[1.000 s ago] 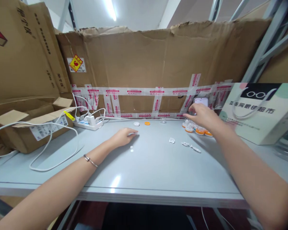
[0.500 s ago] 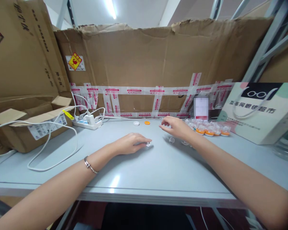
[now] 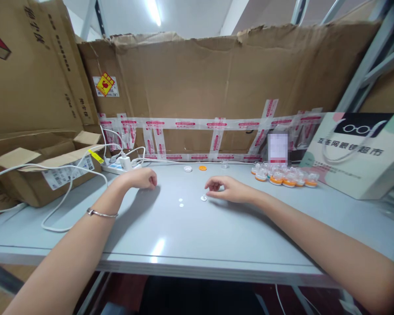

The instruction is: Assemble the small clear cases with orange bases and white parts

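Note:
My left hand (image 3: 140, 178) hovers over the left part of the table, fingers curled inward; what they hold, if anything, is hidden. My right hand (image 3: 230, 189) is near the middle, its thumb and forefinger apart beside a small round white part (image 3: 204, 198) with a raised knob. Left of that part lie two small white discs (image 3: 181, 202). Farther back are a white ring (image 3: 188, 169), an orange ring (image 3: 202, 168) and a small clear piece (image 3: 224, 164).
Several clear-topped items with orange and white bases (image 3: 284, 176) cluster at the back right, before a paper bag (image 3: 351, 157). At left stand an open carton (image 3: 22, 183), a power strip (image 3: 113, 167) and looping white cable (image 3: 46, 223). A large cardboard sheet (image 3: 184, 83) closes the back.
My left hand has let go of the round white part and moved left, uncovering the two discs. My right hand has come left and nearer to that part; its arm now covers the white pieces seen earlier.

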### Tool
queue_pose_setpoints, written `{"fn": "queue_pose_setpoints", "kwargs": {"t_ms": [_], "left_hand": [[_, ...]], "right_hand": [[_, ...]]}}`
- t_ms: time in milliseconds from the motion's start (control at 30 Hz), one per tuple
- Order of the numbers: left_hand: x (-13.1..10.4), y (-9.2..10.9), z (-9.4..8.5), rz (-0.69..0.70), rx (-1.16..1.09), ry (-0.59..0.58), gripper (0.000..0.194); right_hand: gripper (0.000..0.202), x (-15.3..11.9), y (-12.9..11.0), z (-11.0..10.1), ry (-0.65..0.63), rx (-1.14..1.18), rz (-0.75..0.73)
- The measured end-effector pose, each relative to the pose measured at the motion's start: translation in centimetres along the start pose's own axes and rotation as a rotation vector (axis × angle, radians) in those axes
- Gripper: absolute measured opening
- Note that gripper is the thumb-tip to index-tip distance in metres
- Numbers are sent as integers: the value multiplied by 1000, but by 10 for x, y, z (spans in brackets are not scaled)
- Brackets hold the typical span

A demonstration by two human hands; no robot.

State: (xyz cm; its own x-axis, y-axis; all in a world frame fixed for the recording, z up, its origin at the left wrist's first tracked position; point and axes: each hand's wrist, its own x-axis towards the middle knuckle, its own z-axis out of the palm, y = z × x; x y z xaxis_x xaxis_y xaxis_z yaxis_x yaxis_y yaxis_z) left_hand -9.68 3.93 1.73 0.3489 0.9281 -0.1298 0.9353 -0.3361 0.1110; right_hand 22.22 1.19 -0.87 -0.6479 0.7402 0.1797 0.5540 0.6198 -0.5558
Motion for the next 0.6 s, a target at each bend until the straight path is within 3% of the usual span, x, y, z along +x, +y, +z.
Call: {"fn": "queue_pose_setpoints", "kwargs": {"t_ms": [167, 400, 600], "left_hand": [[1, 5, 1, -35, 19, -28, 22], [0, 8, 1, -62, 38, -34, 21], [-1, 13, 0, -69, 52, 11, 19]], "right_hand": [[32, 1, 0, 8, -53, 10, -13], [21, 1, -4, 10, -40, -27, -74], [26, 3, -2, 7, -21, -34, 4]]}}
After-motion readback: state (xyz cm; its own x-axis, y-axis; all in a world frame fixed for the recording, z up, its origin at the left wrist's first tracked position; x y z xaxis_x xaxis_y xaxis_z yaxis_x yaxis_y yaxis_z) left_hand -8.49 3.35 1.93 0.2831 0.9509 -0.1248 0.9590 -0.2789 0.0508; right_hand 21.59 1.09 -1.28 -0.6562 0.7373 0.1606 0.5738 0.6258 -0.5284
